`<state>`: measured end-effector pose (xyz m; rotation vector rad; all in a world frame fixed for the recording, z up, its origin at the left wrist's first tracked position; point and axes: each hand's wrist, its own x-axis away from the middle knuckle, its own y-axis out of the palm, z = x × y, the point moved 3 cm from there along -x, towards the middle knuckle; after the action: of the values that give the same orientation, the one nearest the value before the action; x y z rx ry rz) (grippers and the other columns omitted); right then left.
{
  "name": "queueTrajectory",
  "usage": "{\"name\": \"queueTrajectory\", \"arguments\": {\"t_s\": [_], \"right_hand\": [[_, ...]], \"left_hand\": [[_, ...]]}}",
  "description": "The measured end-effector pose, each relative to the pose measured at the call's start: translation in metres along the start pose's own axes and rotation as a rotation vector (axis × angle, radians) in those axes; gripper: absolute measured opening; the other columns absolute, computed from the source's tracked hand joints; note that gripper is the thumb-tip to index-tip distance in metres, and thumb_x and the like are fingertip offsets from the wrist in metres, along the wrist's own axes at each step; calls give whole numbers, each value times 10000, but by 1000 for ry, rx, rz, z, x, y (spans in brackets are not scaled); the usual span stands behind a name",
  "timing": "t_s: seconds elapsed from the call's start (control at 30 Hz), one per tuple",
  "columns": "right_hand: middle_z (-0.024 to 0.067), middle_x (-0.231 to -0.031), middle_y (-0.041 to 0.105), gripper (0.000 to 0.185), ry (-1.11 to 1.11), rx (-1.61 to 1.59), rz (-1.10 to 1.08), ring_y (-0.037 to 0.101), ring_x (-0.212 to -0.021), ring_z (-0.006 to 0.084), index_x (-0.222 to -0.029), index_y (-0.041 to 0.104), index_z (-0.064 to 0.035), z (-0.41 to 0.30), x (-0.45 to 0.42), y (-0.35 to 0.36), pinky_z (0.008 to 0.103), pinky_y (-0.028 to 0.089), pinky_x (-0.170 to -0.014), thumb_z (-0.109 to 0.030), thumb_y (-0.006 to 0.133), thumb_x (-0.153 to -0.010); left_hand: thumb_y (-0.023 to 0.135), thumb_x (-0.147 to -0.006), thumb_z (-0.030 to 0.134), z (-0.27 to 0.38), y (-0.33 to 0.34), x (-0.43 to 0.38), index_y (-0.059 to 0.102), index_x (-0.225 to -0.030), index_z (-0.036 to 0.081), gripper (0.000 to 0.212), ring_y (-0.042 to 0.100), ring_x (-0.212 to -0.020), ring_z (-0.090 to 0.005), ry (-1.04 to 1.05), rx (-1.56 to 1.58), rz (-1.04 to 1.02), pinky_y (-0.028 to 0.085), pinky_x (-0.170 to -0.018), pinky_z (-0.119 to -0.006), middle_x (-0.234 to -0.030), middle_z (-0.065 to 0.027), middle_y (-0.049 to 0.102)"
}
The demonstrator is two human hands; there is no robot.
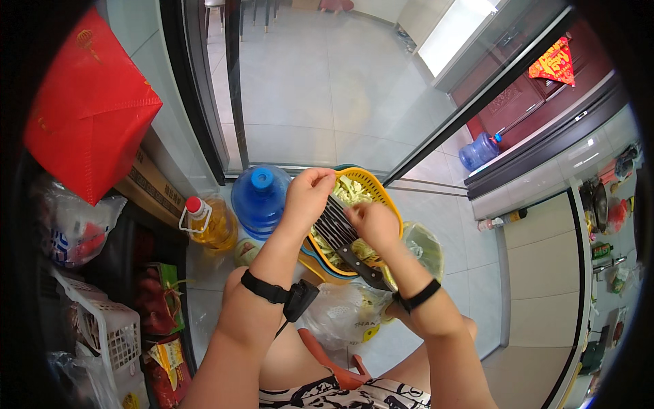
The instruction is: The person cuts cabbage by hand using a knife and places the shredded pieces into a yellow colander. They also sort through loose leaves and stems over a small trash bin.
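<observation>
A yellow plastic colander basket [380, 189] holds pieces of cauliflower [352, 190]. Across the basket lies a kitchen knife [334, 220] with a dark, white-striped blade and a black riveted handle pointing down to the right. My left hand [312, 191] is over the basket's upper left rim at the blade's far end, fingertips pinched together; whether something small is between them is hidden. My right hand [375, 222] is above the basket beside the blade, its fingers curled and slightly blurred. A blue and a yellow container rim show under the basket.
A blue water jug [260, 199] and an oil bottle [212, 222] stand at the left, near a shelf with a white plastic basket [120, 332]. A plastic bag [347, 312] lies before my legs. A lined bin [424, 250] is right. Glass door panels stand ahead.
</observation>
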<state>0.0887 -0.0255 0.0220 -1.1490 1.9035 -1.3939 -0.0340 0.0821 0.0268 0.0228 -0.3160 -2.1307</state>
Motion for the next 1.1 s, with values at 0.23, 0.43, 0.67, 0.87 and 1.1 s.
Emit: {"name": "queueTrajectory", "arguments": {"t_s": [0.23, 0.43, 0.67, 0.87, 1.1], "right_hand": [[140, -852, 671, 254, 21, 81, 22, 637, -837, 292, -903, 704, -97, 28, -106, 38, 395, 503, -746, -299, 602, -787], [105, -739, 673, 291, 66, -112, -20, 637, -674, 210, -882, 693, -24, 43, -103, 28, 329, 494, -635, -292, 695, -769], [-17, -754, 613, 167, 251, -1054, -126, 540, -638, 61, -893, 662, -26, 29, -51, -29, 191, 462, -595, -190, 642, -869], [-15, -741, 608, 139, 230, -1351, -239, 548, -650, 53, -903, 647, -41, 35, -7, -27, 175, 464, -609, -177, 629, -880], [22, -734, 639, 206, 109, -1018, -24, 517, -626, 77, -890, 635, -5, 50, 26, -20, 225, 437, -594, -208, 603, -897]], "left_hand": [[553, -899, 152, 1, -16, -5, 603, -1049, -28, 240, 578, -828, -137, -108, 142, 81, 452, -763, -257, -860, -54, 610], [561, -894, 140, -2, -19, -4, 603, -1049, -28, 233, 579, -833, -139, -58, 76, 38, 459, -772, -263, -882, -58, 618], [626, -853, 159, -29, 6, -9, 646, -1020, -22, 247, 610, -837, -135, 50, -95, -33, 473, -748, -262, -932, -84, 672], [614, -879, 182, -22, 47, 8, 668, -892, -13, 203, 527, -713, -70, -21, -255, -254, 424, -650, -251, -788, -9, 637], [617, -860, 165, -27, 58, 21, 649, -789, -22, 202, 528, -597, -71, 97, -440, -369, 418, -546, -267, -656, -4, 625]]}}
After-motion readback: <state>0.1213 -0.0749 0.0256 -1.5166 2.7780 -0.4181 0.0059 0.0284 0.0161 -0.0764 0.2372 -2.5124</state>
